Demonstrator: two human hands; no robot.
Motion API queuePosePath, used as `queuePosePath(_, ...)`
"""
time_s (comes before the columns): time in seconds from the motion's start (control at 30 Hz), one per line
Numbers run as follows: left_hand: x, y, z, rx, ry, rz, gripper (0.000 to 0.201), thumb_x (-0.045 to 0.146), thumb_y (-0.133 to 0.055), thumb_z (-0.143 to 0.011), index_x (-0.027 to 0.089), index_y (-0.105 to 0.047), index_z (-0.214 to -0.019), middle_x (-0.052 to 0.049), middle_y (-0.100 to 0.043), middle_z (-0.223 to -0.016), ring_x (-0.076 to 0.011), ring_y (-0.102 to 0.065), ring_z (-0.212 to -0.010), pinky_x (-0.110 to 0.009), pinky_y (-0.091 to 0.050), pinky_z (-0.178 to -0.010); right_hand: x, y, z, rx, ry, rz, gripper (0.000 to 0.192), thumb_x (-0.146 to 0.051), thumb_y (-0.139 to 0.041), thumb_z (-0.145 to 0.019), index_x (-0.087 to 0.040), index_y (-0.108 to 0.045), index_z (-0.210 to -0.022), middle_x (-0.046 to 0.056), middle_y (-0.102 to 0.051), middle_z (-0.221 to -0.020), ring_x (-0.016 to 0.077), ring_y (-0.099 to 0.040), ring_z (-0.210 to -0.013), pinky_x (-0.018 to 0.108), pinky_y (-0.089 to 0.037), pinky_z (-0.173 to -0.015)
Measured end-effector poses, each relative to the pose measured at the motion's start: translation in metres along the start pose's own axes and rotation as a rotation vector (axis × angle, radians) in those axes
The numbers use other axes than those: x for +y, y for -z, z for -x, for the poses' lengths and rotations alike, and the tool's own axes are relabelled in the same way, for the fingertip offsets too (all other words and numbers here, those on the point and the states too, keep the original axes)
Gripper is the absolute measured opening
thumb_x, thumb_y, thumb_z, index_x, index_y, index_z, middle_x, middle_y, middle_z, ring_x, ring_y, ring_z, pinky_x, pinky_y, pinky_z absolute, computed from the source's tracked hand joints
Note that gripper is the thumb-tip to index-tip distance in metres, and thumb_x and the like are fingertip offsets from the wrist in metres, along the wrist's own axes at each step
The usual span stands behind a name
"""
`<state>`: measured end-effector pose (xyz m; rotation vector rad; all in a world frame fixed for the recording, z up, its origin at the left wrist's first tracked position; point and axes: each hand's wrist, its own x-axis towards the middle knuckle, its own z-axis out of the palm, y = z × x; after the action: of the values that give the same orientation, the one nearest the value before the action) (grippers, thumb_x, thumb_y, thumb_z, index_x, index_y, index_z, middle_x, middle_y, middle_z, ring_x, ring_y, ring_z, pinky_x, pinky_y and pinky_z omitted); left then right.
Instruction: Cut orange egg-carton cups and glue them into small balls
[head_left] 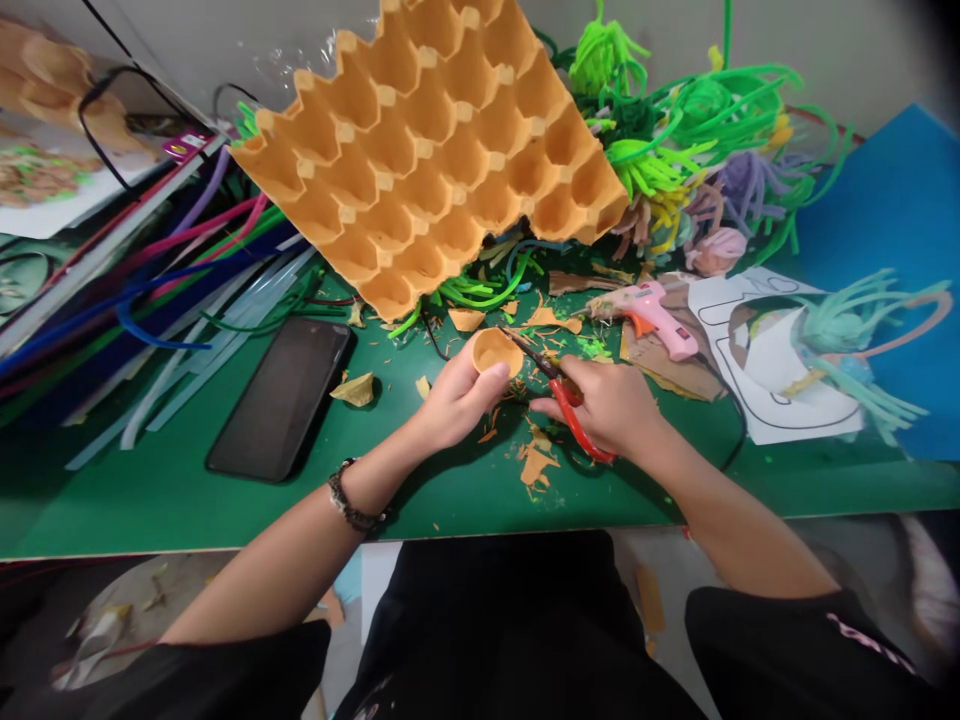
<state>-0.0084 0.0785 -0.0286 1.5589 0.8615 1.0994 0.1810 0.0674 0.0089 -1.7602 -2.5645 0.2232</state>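
My left hand point(454, 398) holds a small orange cardboard cup point(496, 351) cut from an egg tray, its opening facing up. My right hand point(611, 408) grips red-handled scissors point(568, 405), and their dark blades reach to the cup's right rim. Orange cardboard scraps point(537, 462) lie on the green table point(180, 490) below both hands. A large orange egg tray point(435, 140) leans tilted behind the hands, one corner resting near the table.
A black phone point(283, 397) lies face up to the left. A pink glue gun point(654, 316) rests to the right on brown cardboard, beside a white paper template point(780, 400). Pipe cleaners point(150, 280) and glue sticks pile up at left, green fuzzy craft pieces point(675, 120) behind.
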Motion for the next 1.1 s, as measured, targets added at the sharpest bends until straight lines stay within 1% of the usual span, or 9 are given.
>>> queuePosePath(0.1,0.003,0.000,-0.001,-0.009,0.034,0.122,0.044,0.062,-0.043,-0.085,0.021,-0.036,-0.071,0.008,-0.029,-0.051,-0.0071,-0.028,-0.041,-0.020,-0.028,-0.037,0.002,0.000,0.000,0.004,0.018,-0.045,0.079,-0.080,-0.009,-0.080,-0.017,-0.057,-0.080,0.008,-0.060,-0.062,0.0182,-0.052,-0.056,0.027,-0.018,-0.052)
queuePosePath(0.2,0.003,0.003,-0.002,-0.020,0.048,0.127,0.045,0.063,-0.043,-0.084,0.021,-0.035,-0.069,0.008,-0.026,-0.051,-0.0070,-0.026,-0.041,-0.020,-0.027,-0.036,0.006,-0.001,-0.002,0.001,0.043,-0.082,0.076,-0.082,-0.013,-0.078,-0.018,-0.055,-0.079,0.007,-0.059,-0.063,0.0174,-0.051,-0.057,0.026,-0.020,-0.052)
queuePosePath(0.33,0.005,0.007,-0.002,-0.117,-0.017,-0.071,0.045,0.061,-0.041,-0.085,0.019,-0.041,-0.067,0.002,-0.039,-0.057,-0.0107,-0.037,-0.053,-0.023,-0.034,-0.047,0.008,-0.001,-0.002,0.009,0.098,-0.099,0.073,-0.085,-0.024,-0.073,-0.019,-0.051,-0.089,0.007,-0.061,-0.075,0.0185,-0.053,-0.063,0.026,-0.021,-0.053)
queuePosePath(0.47,0.009,0.010,-0.004,-0.175,-0.069,-0.152,0.049,0.059,-0.038,-0.086,0.017,-0.042,-0.061,-0.001,-0.044,-0.061,-0.0125,-0.041,-0.061,-0.025,-0.037,-0.056,0.008,0.001,-0.001,-0.002,0.118,-0.096,0.074,-0.086,-0.021,-0.073,-0.019,-0.051,-0.088,0.007,-0.061,-0.076,0.0186,-0.053,-0.064,0.026,-0.021,-0.053)
queuePosePath(0.63,0.010,0.014,-0.005,-0.166,-0.075,-0.169,0.049,0.059,-0.039,-0.085,0.017,-0.042,-0.059,0.001,-0.043,-0.056,-0.0113,-0.040,-0.055,-0.025,-0.035,-0.053,0.011,0.002,-0.001,-0.011,0.121,-0.090,0.076,-0.085,-0.015,-0.074,-0.018,-0.051,-0.075,0.007,-0.057,-0.064,0.0167,-0.048,-0.057,0.027,-0.017,-0.052)
queuePosePath(0.73,0.010,0.016,-0.006,-0.152,-0.061,-0.153,0.044,0.054,-0.041,-0.084,0.017,-0.043,-0.059,0.001,-0.043,-0.054,-0.0107,-0.039,-0.052,-0.024,-0.034,-0.050,0.013,0.003,-0.002,-0.044,0.125,-0.155,0.074,-0.085,-0.015,-0.075,-0.019,-0.048,-0.070,0.004,-0.052,-0.059,0.0156,-0.044,-0.056,0.026,-0.019,-0.053)
queuePosePath(0.9,0.014,0.017,-0.005,-0.130,-0.004,-0.131,0.039,0.051,-0.041,-0.078,0.017,-0.045,-0.060,0.002,-0.041,-0.050,-0.0106,-0.036,-0.049,-0.025,-0.031,-0.047,0.014,0.006,-0.004,-0.119,0.159,-0.311,0.077,-0.092,-0.021,-0.065,-0.020,-0.046,-0.079,0.001,-0.049,-0.064,0.0141,-0.040,-0.057,0.026,-0.025,-0.055)
queuePosePath(1.0,0.013,0.016,-0.004,-0.101,-0.012,-0.107,0.042,0.056,-0.041,-0.078,0.018,-0.046,-0.062,0.003,-0.041,-0.049,-0.0106,-0.036,-0.049,-0.025,-0.031,-0.048,0.012,0.008,-0.003,-0.169,0.175,-0.309,0.079,-0.093,-0.023,-0.062,-0.021,-0.044,-0.085,0.002,-0.050,-0.070,0.0155,-0.043,-0.060,0.026,-0.027,-0.056)
queuePosePath(1.1,0.010,0.016,-0.004,-0.113,-0.022,-0.102,0.046,0.060,-0.041,-0.078,0.017,-0.045,-0.061,0.002,-0.042,-0.051,-0.0107,-0.037,-0.049,-0.024,-0.032,-0.048,0.009,0.009,-0.002,-0.198,0.147,-0.258,0.075,-0.091,-0.028,-0.063,-0.021,-0.044,-0.086,0.003,-0.053,-0.072,0.0168,-0.046,-0.062,0.026,-0.027,-0.056)
